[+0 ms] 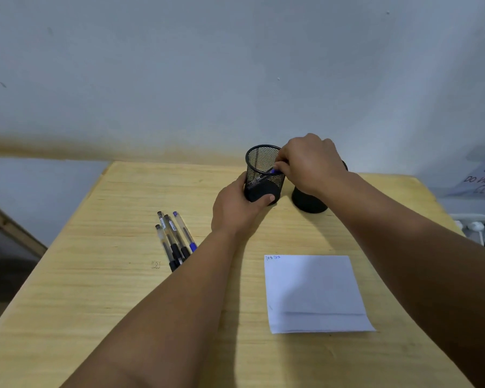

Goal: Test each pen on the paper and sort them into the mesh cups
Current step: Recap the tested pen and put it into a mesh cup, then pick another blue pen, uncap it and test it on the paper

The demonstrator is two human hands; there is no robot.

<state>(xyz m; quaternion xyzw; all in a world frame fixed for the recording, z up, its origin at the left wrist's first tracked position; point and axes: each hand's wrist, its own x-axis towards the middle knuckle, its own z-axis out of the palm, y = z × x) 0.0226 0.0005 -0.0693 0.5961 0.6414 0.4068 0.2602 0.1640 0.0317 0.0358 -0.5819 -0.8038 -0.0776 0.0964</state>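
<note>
- I am at the sorting step: my right hand (308,163) lowers a blue pen (273,171) into the left mesh cup (263,175), its blue end just showing at the rim under my fingertips.
- My right hand is closed in a pinch on that pen, fingers bunched over the cup's mouth; how far the pen has gone in I cannot tell, since my hand hides most of it.
- My left hand (237,208) wraps the lower part of the same cup, thumb across its front and fingers curled behind — a steadying grip, half closed around the cup.
- The second mesh cup (308,201) stands just beside the first, to its right, mostly hidden under my right wrist.
- Four untested pens (174,239) lie bunched together on the surface (95,275), to the left of my left forearm — three with black grips, one with a blue one.
- The paper (314,292) lies near me on the right, with small scribbles at its top left corner.
- Next, as I judge it, I let the pen drop, release the cup, and reach for one of the four pens to try it on the paper.
</note>
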